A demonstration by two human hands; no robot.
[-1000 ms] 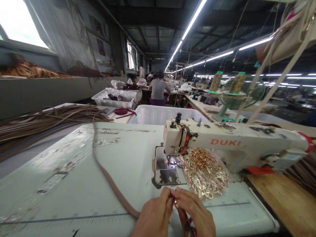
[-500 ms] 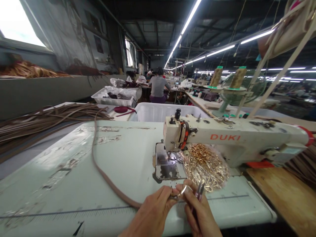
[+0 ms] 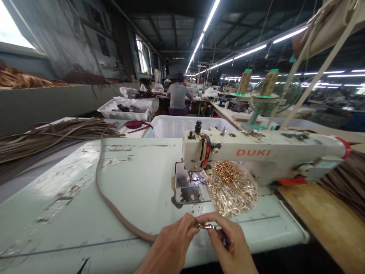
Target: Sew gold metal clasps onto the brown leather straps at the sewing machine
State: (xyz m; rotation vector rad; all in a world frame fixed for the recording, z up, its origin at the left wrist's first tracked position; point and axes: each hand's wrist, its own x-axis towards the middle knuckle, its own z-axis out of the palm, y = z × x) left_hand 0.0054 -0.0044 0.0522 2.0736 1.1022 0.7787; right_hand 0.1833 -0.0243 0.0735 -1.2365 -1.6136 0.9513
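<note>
Above your pale green bench [image 3: 137,175], before the sewing machine [image 3: 282,154], your left grip [image 3: 173,240] and right grip [image 3: 233,240] pinched narrowly on a small metal clasp [image 3: 210,227], which probably called for a steady hold and a slack brown strap [image 3: 116,212].

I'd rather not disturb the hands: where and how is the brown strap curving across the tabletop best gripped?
Probably mid-curve: pinch the brown strap by both edges, from the left. This narrow stretch bows leftward over the tabletop, while its far part meets the strap pile and its near part disappears at the left hand.
</note>
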